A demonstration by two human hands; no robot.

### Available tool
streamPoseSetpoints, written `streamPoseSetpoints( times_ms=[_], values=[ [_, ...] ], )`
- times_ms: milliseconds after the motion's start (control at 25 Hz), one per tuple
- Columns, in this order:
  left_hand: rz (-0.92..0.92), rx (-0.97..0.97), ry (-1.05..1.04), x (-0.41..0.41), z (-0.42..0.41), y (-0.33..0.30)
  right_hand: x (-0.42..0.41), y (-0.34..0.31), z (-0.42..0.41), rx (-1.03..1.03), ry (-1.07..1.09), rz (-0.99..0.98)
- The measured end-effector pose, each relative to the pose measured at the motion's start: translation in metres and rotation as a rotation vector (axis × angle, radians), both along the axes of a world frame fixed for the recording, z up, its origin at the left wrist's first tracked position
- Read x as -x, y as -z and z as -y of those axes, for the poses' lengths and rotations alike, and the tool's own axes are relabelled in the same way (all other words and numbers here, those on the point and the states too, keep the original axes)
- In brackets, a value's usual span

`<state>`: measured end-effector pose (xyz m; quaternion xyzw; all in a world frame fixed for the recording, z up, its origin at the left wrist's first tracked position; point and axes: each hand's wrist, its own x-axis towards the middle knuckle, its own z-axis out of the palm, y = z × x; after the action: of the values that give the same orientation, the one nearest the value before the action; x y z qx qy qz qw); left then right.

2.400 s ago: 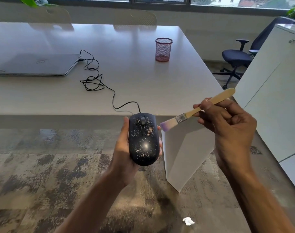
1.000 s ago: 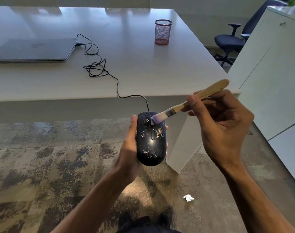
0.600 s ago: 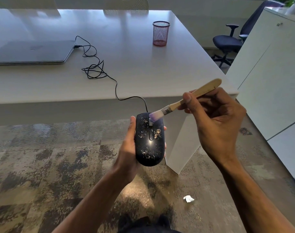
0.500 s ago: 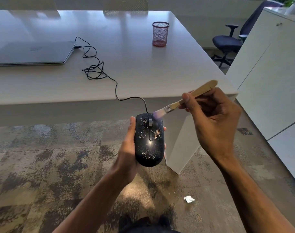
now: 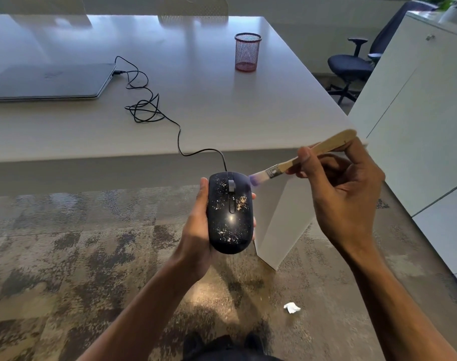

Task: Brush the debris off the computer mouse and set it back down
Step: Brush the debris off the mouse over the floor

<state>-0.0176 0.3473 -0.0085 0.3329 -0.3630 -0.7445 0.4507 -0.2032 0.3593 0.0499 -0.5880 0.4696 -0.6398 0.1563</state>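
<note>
White counter (image 5: 222, 113) is carrying a closed laptop (image 5: 47, 82) at far left, a tangled black cable (image 5: 144, 108) trailing over its near edge, and a red mesh cup (image 5: 247, 52) standing upright toward the right. Crumpled paper scrap (image 5: 291, 307) is lying on the mottled floor (image 5: 65, 256).

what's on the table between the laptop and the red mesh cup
In the head view, only the mouse's black cable, tangled beside the laptop; the tabletop toward the cup is bare.

One black corded computer mouse (image 5: 230, 212) speckled with pale debris, one wooden-handled flat brush (image 5: 300, 160) — each in one of two bare hands. On the white desk (image 5: 222, 121): one closed grey laptop (image 5: 47, 82), one red mesh pen cup (image 5: 247, 52). Beyond its far right corner, one dark office chair (image 5: 352, 66) — and one crumpled white scrap (image 5: 291, 307) on the carpet.
</note>
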Motion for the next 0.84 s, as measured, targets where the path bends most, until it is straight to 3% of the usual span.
streamPoseSetpoints(
  times_ms=[160, 360, 560, 720, 840],
  values=[
    [-0.006, -0.037, 0.015, 0.001, 0.001, -0.001, -0.009, 0.001, -0.009, 0.04, -0.122, 0.042],
    [0.0, -0.028, 0.002, 0.003, 0.002, 0.0, -0.004, 0.002, -0.009, 0.002, 0.01, -0.005],
    [0.025, -0.073, -0.026, 0.005, 0.004, 0.0, -0.007, 0.006, -0.017, 0.05, -0.091, 0.031],
    [0.058, -0.074, -0.042, 0.004, 0.006, 0.001, -0.002, 0.011, -0.017, 0.028, 0.014, 0.011],
    [0.066, -0.072, -0.05, 0.005, 0.006, 0.002, -0.004, 0.01, -0.02, 0.078, -0.032, 0.014]
  ],
)
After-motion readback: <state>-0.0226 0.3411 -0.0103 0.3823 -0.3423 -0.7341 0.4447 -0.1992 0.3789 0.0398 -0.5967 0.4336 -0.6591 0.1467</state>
